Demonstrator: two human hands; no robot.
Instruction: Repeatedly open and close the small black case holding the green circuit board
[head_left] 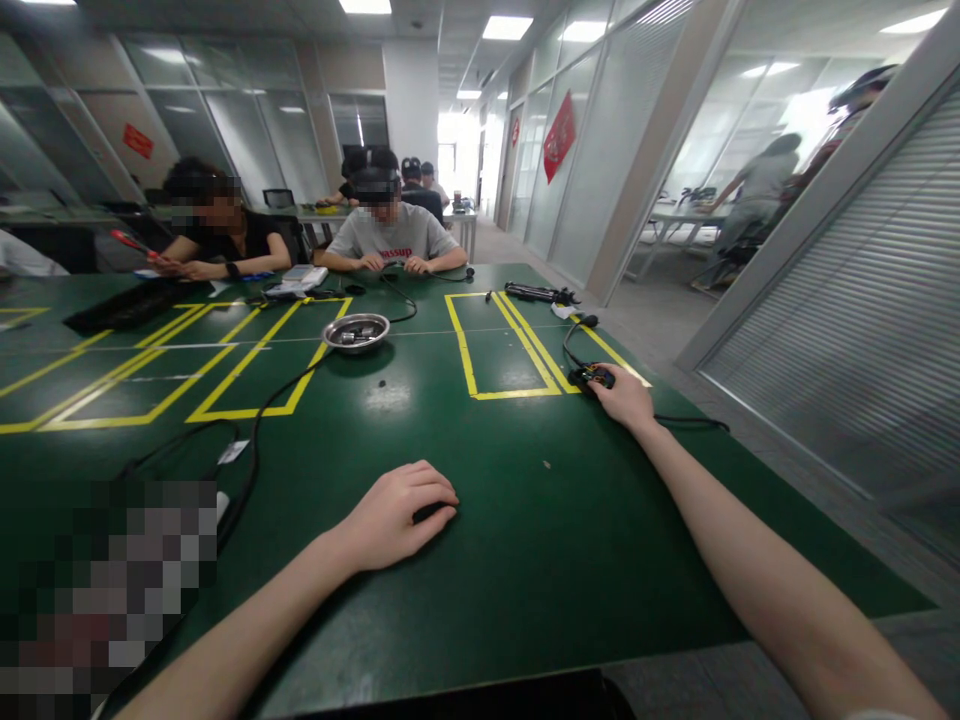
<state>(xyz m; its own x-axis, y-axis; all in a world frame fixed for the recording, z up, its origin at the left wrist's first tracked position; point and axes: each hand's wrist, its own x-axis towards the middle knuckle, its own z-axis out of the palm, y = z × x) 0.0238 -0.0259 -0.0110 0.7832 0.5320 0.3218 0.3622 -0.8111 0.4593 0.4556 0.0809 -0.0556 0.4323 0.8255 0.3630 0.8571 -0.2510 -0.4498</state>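
Small black connector (593,377) w/ red bits lay on the green worktop (525,520), at the near R corner of the yellow tape box (469,362). R hand (628,398) was stretched out to it w/ its fingers on it; clamped or just touching, couldn't tell. Its thin black lead (568,347) looped up along the box's R edge. L hand (396,516) rested palm-down well to the near L of the box, fingers together and bent over a small dark bit (430,513); gripped or only covered, couldn't tell. Steel bowl (355,331) sat L of the box. Two people sat beyond the box's far side, hands on the worktop.
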